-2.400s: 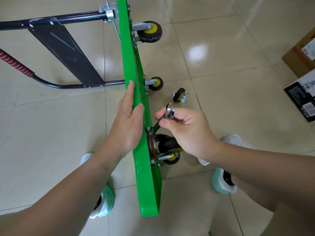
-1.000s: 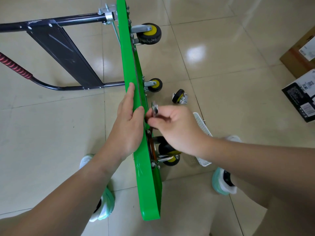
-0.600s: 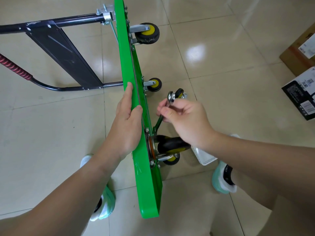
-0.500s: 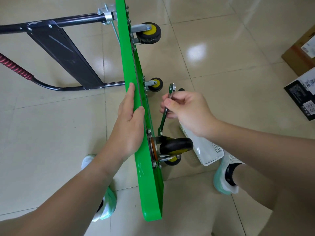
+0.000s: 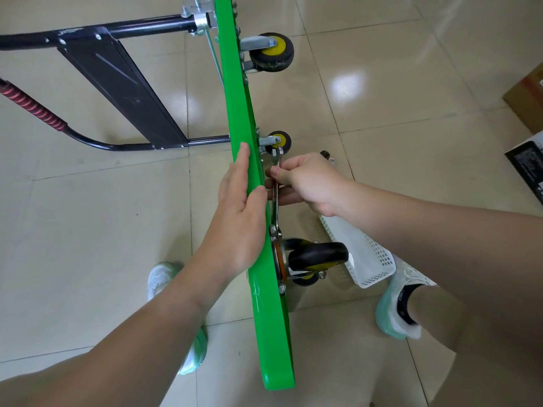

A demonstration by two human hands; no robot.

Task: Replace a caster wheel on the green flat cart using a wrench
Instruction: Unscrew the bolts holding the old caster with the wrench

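Green flat cart (image 5: 270,333) stands on edge down the middle of the frame, wheels facing right. Your left hand (image 5: 238,218) lies flat along its top rim, fingers straight. Your right hand (image 5: 308,183) pinches the wrench (image 5: 275,211), whose lower end meets the black caster wheel's (image 5: 317,255) mounting plate at centre.

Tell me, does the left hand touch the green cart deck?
Touching. The head view shows the left hand flat against the green cart deck, thumb over its edge.
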